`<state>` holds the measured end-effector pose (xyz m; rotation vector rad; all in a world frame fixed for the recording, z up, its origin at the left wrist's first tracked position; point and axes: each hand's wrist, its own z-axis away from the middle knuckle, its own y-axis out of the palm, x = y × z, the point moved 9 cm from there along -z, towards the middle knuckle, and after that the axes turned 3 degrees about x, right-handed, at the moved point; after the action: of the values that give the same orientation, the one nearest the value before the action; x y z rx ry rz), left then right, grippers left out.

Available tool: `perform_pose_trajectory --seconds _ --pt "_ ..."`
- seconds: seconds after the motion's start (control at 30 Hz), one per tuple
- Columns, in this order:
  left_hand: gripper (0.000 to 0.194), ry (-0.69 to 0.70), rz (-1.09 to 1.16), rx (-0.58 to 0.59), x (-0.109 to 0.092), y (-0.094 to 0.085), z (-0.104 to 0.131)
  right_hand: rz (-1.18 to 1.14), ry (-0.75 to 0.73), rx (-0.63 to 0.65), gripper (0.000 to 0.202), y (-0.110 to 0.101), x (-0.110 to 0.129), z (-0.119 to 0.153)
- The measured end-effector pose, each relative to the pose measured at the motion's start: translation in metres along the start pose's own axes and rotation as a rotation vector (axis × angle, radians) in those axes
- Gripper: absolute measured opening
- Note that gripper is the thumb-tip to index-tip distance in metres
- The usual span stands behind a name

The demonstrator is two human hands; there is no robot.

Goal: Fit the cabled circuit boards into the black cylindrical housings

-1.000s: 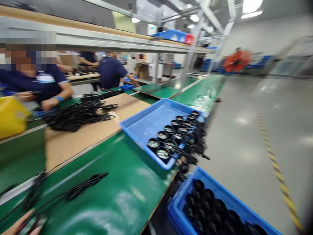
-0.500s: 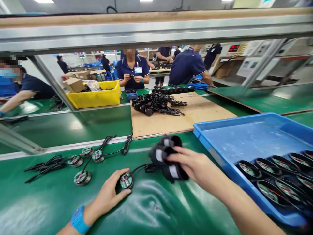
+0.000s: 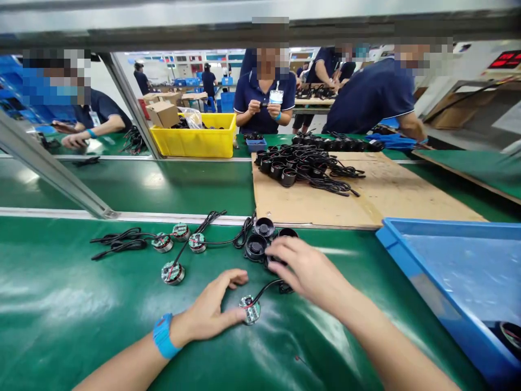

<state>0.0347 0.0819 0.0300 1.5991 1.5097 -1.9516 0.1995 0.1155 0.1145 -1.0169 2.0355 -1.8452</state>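
Observation:
My left hand lies open on the green bench with its fingers apart. Its thumb tip touches a small round motor with a green circuit board, whose black cable runs right beneath my right hand. My right hand has its bent fingers on the nearest of several round black housings, partly hiding it. The housings stand close together, open side up. To the left lie more board-topped motors with coiled black cables.
A blue tray is at the right, with a black housing inside. Cardboard behind carries a pile of cabled black housings. A yellow bin, a metal post and several co-workers are beyond.
My right hand has lowered the black housings onto the bench, where they now stand upright. My left hand's fingers have spread off the motor. The view has swung left.

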Motion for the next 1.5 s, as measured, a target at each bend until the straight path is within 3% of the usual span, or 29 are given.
perform_pose_trajectory --seconds 0.07,0.17,0.27,0.37,0.47,0.57,0.7,0.8,0.87,0.93,1.07,1.2,1.3,1.5 --pt "0.044 0.057 -0.102 -0.143 -0.008 -0.019 -0.012 -0.117 -0.051 0.013 0.045 0.014 0.024 0.021" --pt "0.049 0.215 -0.355 -0.228 -0.033 -0.035 -0.038 -0.146 -0.056 0.034 0.082 0.05 0.049 0.036" --pt "0.067 0.308 -0.553 -0.087 -0.053 -0.026 -0.069 -0.079 0.08 -0.013 0.058 0.077 0.05 0.038" --pt "0.076 0.35 -0.661 0.084 -0.063 -0.01 -0.092 -0.063 0.147 -0.028 0.033 0.08 0.046 0.047" --pt "0.067 0.395 -0.715 0.16 -0.063 0.005 -0.103 -0.144 0.124 -0.004 0.044 0.07 0.045 0.07" --pt "0.05 0.405 -0.749 0.134 -0.06 0.015 -0.106 -0.191 0.16 0.001 0.06 0.061 0.042 0.096" --pt "0.028 0.404 -0.766 0.064 -0.066 0.026 -0.091 -0.173 0.246 -0.125 0.075 0.059 0.036 0.117" --pt "0.017 0.342 -0.789 0.039 -0.072 0.031 -0.07 -0.151 0.298 -0.284 0.062 0.059 0.035 0.124" --pt "0.014 0.272 -0.8 0.031 -0.073 0.029 -0.057 -0.152 0.312 -0.319 0.052 0.063 0.035 0.124" --pt "0.018 0.209 -0.766 0.03 -0.071 0.025 -0.045 -0.161 0.324 -0.314 0.047 0.066 0.034 0.123" --pt "0.055 0.142 -0.502 -0.014 -0.057 0.011 -0.026 -0.203 0.32 -0.306 0.049 0.066 0.032 0.121" --pt "0.048 0.236 -0.308 -0.093 -0.047 0.009 -0.002 -0.27 0.315 -0.32 0.044 0.065 0.029 0.119" --pt "0.047 0.283 -0.224 -0.027 -0.041 0.024 0.013 -0.31 0.306 -0.317 0.04 0.066 0.028 0.116" --pt "0.061 0.073 -0.176 -0.062 -0.014 0.027 0.01 -0.319 0.28 -0.341 0.038 0.07 0.029 0.115"
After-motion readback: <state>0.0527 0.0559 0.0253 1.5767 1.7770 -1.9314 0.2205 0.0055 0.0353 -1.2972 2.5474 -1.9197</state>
